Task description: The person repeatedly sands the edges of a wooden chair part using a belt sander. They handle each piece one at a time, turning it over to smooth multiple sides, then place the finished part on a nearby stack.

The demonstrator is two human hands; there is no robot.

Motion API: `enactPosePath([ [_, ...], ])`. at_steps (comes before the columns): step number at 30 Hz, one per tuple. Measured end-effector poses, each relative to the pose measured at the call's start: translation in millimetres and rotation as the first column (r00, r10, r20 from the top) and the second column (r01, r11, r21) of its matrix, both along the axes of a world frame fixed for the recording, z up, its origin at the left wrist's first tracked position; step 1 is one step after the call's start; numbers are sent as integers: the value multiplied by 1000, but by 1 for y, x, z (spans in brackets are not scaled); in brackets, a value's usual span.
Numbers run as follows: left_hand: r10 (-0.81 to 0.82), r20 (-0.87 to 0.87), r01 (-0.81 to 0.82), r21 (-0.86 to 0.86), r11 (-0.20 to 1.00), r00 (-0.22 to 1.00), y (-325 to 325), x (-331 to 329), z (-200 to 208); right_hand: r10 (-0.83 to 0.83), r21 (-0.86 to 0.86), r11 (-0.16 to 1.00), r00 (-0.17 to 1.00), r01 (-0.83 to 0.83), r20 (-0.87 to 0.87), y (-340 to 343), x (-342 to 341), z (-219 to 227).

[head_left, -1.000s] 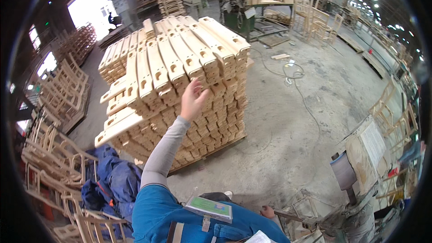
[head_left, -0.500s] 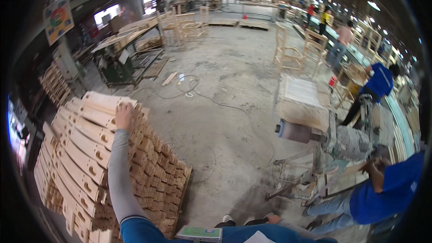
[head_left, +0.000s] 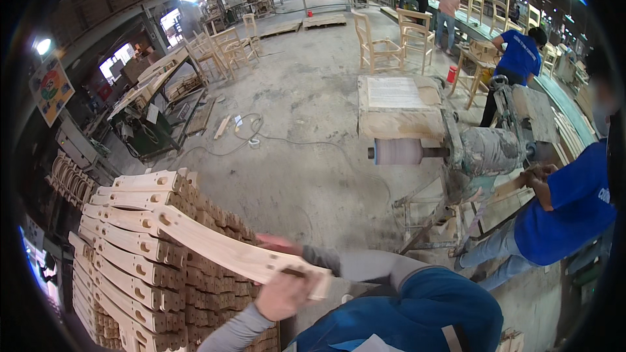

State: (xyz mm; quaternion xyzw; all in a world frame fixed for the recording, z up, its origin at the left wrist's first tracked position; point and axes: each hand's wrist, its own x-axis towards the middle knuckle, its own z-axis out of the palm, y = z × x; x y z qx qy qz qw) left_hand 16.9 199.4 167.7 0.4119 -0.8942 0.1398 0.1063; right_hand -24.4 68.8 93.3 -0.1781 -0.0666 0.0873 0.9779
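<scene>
A pale, curved wooden chair slat (head_left: 218,244), with a slot and small holes near its ends, slants across the front of a stack of similar slats (head_left: 140,244). Closed around its near right end is my left hand (head_left: 283,296), while the far end lies over the top of the stack. Just beyond the slat's far edge is my right hand (head_left: 280,242), slightly blurred, with fingers stretched toward the left. The slat hides part of this hand, so contact is unclear.
To the right stands a dusty sanding machine (head_left: 482,150) with a roller (head_left: 398,151). A co-worker in blue (head_left: 574,189) handles wood beside it. Wooden chairs (head_left: 381,42) stand farther back. A cable (head_left: 306,142) crosses the concrete floor.
My left hand has moved from the stack's top toward me, now gripping one slat drawn partly off it. My right hand has come up from my side to the slat. The view has shifted.
</scene>
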Motion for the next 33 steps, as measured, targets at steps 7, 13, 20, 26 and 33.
enactPosePath([
  [7, 133, -458, -39, 210, 977, 879, 0, -65, -24, 82, -262, 957, 984, -122, -160, -19, -55, -36],
  [13, 479, -724, -183, 626, 758, -497, -34, -18, -123, -247, -621, 778, 864, -94, -439, -86, -155, -19],
  [20, 750, -290, 596, 467, 653, -595, -129, -95, -159, -415, -964, 227, 881, -141, -227, -77, -294, -13],
  [26, 864, -240, 701, 508, 500, -443, -178, -174, -155, -680, -971, 239, 708, -31, -190, -48, -382, -39],
  [33, 920, -290, 816, 442, 373, -264, -195, -221, -148, -744, -865, 499, 531, 40, -405, -18, -433, -52],
])
